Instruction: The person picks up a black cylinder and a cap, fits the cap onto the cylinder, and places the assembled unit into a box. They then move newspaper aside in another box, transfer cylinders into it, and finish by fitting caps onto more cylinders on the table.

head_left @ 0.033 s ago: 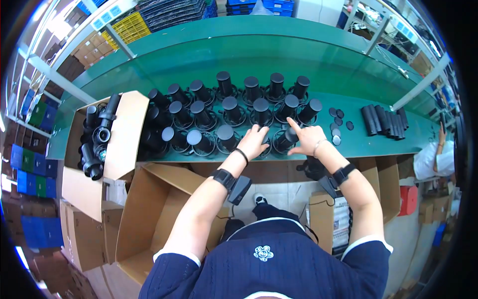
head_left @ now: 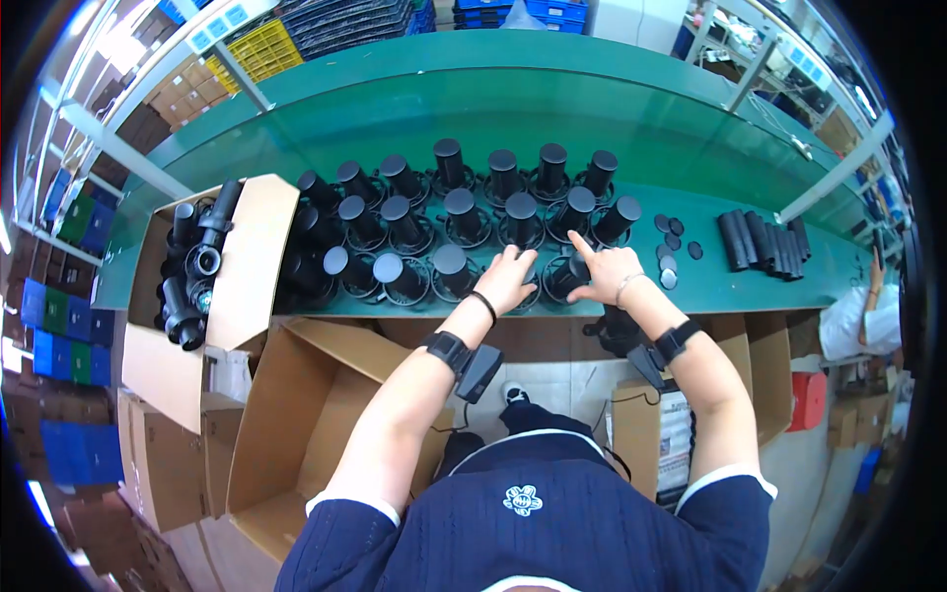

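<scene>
Upright black cylindrical parts with round ringed bases [head_left: 461, 219] stand in rows on the green workbench [head_left: 671, 197]. My left hand [head_left: 506, 280] bends over one in the front row, fingers and thumb around its cylinder, which is mostly hidden. At the part beside it, a black cylinder in a ringed base [head_left: 560, 280], is my right hand [head_left: 611, 274]. Its index finger points forward and its thumb sticks out to the left, spread apart with the cylinder's top between them. Whether the right hand touches that cylinder is hard to tell.
Right of the rows lie small black discs [head_left: 675, 242] and a bundle of black tubes [head_left: 758, 242]. An open carton [head_left: 247, 266] of black parts stands at left. Below the bench edge sits another open carton [head_left: 296, 424]. A person's white sleeve [head_left: 858, 318] shows far right.
</scene>
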